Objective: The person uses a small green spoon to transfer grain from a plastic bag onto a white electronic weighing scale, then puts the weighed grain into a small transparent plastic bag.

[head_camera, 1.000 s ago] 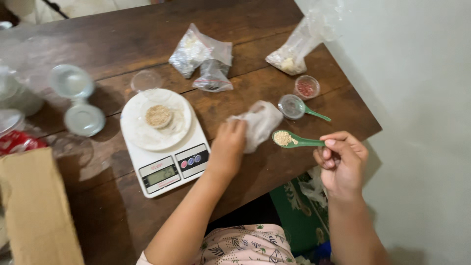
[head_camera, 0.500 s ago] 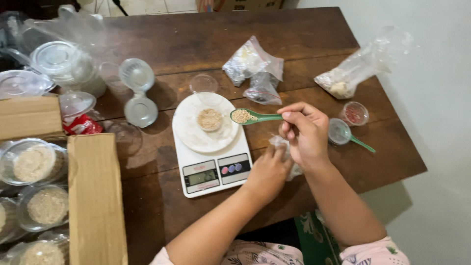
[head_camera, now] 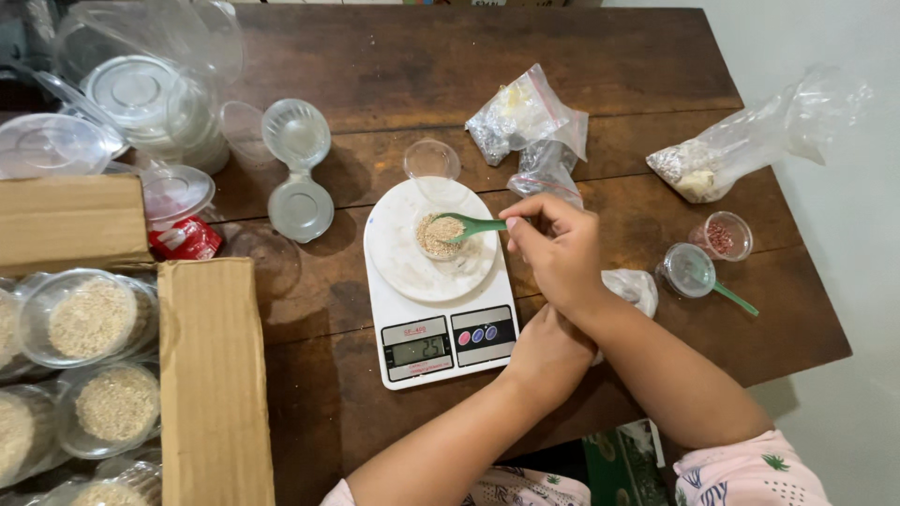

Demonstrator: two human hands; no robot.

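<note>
- The green spoon [head_camera: 473, 226] hung tipped over the small clear cup [head_camera: 439, 236] on the white kitchen scale [head_camera: 441, 281], its bowl just above the pale grain heaped in the cup.
- The right hand [head_camera: 560, 251] pinched the spoon's handle from the scale's right side, fingers closed tight on it.
- Half a second earlier the loaded spoon was still crossing toward the scale; a second earlier it sat well to the right, beside the soft white bag [head_camera: 633, 288]. The load had now reached the cup — a sign that the weighing was in its adding stage, the scale's display lit.
- The left hand [head_camera: 547, 351] lay below the right wrist at the scale's lower right corner, partly covered, pressing on the white bag; whether its fingers gripped the bag I cannot tell.
- Right of the scale stood a clear cup holding a second green spoon [head_camera: 727, 295] and a small cup of red bits [head_camera: 724, 236].
- Behind the scale lay clear plastic bags [head_camera: 525, 117] — and an empty cup.
- Left of the scale, filled lidded cups [head_camera: 89, 319] sat in a cardboard box [head_camera: 214, 375].
</note>
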